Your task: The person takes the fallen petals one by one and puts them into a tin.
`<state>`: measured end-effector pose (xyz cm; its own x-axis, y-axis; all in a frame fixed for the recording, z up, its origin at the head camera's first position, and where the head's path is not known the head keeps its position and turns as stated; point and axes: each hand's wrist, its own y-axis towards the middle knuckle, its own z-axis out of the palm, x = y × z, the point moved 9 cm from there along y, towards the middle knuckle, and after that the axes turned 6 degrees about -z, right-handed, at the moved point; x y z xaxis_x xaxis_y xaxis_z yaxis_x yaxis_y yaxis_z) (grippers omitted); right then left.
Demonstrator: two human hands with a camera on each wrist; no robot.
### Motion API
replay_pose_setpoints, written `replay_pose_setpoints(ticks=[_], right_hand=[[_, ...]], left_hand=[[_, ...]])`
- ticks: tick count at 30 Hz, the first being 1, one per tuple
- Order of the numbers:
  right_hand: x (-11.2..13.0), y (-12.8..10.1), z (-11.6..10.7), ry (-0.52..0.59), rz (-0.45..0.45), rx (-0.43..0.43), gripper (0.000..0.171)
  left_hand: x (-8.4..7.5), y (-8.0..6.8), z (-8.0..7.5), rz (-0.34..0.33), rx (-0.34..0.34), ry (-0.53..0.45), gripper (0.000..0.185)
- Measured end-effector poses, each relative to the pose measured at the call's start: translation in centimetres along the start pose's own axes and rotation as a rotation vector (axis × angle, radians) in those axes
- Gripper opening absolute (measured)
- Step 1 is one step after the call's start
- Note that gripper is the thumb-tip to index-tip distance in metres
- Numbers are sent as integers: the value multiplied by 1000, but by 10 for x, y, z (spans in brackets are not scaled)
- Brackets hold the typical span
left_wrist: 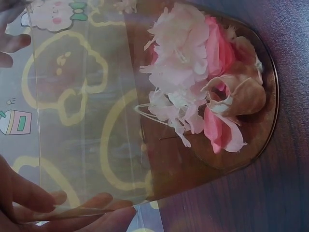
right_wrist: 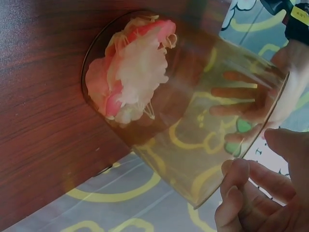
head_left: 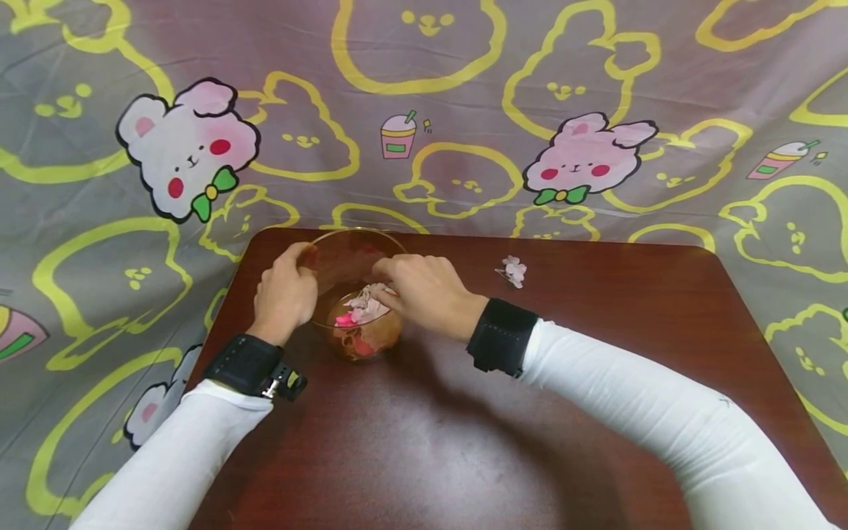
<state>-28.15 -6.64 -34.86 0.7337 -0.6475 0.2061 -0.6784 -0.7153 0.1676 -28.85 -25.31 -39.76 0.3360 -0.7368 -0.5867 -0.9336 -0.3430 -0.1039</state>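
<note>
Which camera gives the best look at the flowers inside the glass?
The left wrist view: the flowers fill the frame, petals distinct. The right wrist view shows them smaller through the glass; in the head view the hands partly cover them.

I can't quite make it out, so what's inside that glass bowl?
The bowl holds pale pink, bright pink and tan fabric flowers heaped at the bottom. The right hand covers part of the heap from above, so anything beneath stays hidden.

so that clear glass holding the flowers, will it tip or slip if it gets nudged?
The glass looks tall against its base, with only light flowers at the bottom, so a push near the rim would probably tip it. Its smooth wall is likely slippery, and fragile if it falls. The left hand grips the rim, steadying it.
</note>
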Motion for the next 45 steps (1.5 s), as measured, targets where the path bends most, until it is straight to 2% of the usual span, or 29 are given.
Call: replay_pose_setpoints(ticks=[13, 24, 45], right_hand=[[-20, 1, -21, 76, 50, -39, 34], [-55, -5, -36, 131, 140, -107, 32], [-130, -31, -17, 138, 312, -85, 35]], left_hand=[[1, 1, 0, -2, 4, -3, 47], [1, 2, 0, -1, 0, -3, 47], [2, 2, 2, -7, 9, -7, 47]])
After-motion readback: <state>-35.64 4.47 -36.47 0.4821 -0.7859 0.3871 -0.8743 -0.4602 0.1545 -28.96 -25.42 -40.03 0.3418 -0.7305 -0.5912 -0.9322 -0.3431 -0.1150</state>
